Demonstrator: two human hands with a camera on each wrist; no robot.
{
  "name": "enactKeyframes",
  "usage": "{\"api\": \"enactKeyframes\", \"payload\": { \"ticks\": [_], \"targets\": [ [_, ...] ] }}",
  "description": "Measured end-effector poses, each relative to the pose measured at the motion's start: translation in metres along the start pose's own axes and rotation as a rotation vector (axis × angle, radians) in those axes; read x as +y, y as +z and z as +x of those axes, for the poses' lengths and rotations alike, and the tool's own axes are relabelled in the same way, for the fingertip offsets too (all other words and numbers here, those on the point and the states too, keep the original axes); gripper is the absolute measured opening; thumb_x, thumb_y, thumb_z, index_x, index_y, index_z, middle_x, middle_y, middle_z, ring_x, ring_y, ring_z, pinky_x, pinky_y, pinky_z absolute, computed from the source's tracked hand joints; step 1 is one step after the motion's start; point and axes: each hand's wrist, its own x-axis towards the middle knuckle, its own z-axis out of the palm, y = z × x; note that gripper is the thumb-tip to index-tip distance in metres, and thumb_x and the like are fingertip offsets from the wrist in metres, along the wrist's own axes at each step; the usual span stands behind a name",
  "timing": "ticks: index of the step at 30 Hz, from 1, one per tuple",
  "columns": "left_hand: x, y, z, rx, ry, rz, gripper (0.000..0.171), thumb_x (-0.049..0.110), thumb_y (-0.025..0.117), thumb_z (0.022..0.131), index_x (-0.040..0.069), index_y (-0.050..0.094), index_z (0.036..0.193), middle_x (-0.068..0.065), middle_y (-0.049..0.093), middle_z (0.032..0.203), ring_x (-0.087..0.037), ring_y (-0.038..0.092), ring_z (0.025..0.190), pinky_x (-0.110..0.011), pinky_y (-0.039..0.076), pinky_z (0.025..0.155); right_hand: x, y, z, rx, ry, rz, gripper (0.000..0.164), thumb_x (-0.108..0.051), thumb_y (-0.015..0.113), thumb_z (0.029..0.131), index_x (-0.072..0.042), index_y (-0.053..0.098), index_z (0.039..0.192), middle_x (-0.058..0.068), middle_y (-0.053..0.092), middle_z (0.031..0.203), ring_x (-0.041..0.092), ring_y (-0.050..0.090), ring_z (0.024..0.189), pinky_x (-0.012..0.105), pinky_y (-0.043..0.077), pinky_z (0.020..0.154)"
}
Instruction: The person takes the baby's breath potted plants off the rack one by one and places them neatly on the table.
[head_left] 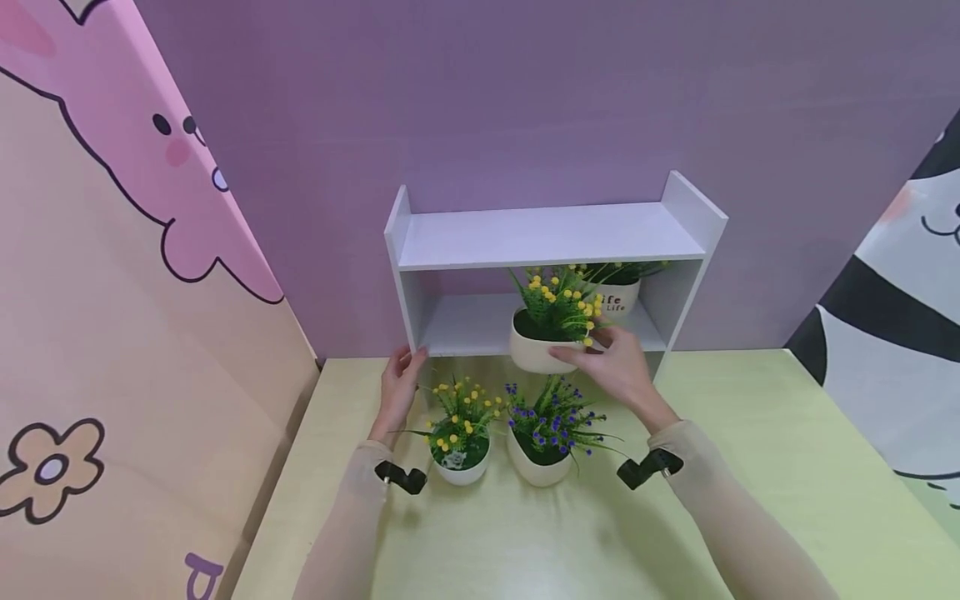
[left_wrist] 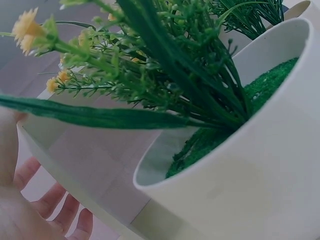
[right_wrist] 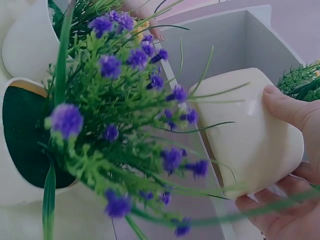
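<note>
My right hand grips a cream oval flowerpot with yellow flowers, thumb on its front and fingers round its right end. The pot is held at the front of the shelf unit's middle board. In the right wrist view, the thumb and fingers hold the smooth wall of this pot. At the left, my left hand holds the side panel of the white shelf unit, its fingers on the panel's outer side in the left wrist view.
Below, a white pot with yellow flowers and one with purple flowers stand on the pale green table. A lettered white pot sits at the right of the middle board. A purple wall rises behind.
</note>
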Motion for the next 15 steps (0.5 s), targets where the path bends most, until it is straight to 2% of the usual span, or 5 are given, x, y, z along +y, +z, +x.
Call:
{"api": "enactKeyframes", "payload": {
  "ticks": [4, 10, 15],
  "targets": [
    [-0.001, 0.000, 0.001, 0.005, -0.004, -0.002, 0.061, 0.045, 0.062, 0.108, 0.009, 0.048, 0.155, -0.022, 0.050, 0.158, -0.039, 0.050, 0.144, -0.066, 0.043, 0.116, 0.003, -0.004, -0.003, 0.015, 0.009, 0.007, 0.106, -0.052, 0.088, 0.086, 0.000, 0.038, 0.163, 0.024, 0.042, 0.167, 0.047, 0.055, 0.143, 0.055, 0.049, 0.116],
    [-0.002, -0.001, 0.001, 0.006, -0.010, -0.018, 0.062, 0.045, 0.062, 0.107, 0.009, 0.047, 0.156, -0.021, 0.049, 0.159, -0.039, 0.048, 0.146, -0.069, 0.040, 0.118, 0.006, -0.010, -0.007, 0.026, 0.026, -0.004, 0.113, -0.053, 0.088, 0.085, 0.001, 0.031, 0.166, 0.027, 0.046, 0.163, 0.048, 0.058, 0.140, 0.056, 0.051, 0.114],
    [0.000, 0.001, 0.001, -0.001, -0.007, -0.007, 0.062, 0.046, 0.062, 0.108, 0.009, 0.047, 0.156, -0.022, 0.049, 0.159, -0.040, 0.048, 0.146, -0.069, 0.040, 0.118, 0.012, -0.015, -0.010, 0.034, 0.002, -0.025, 0.109, -0.055, 0.087, 0.085, -0.004, 0.034, 0.166, 0.026, 0.053, 0.158, 0.046, 0.061, 0.137, 0.057, 0.053, 0.110]
  ]
}}
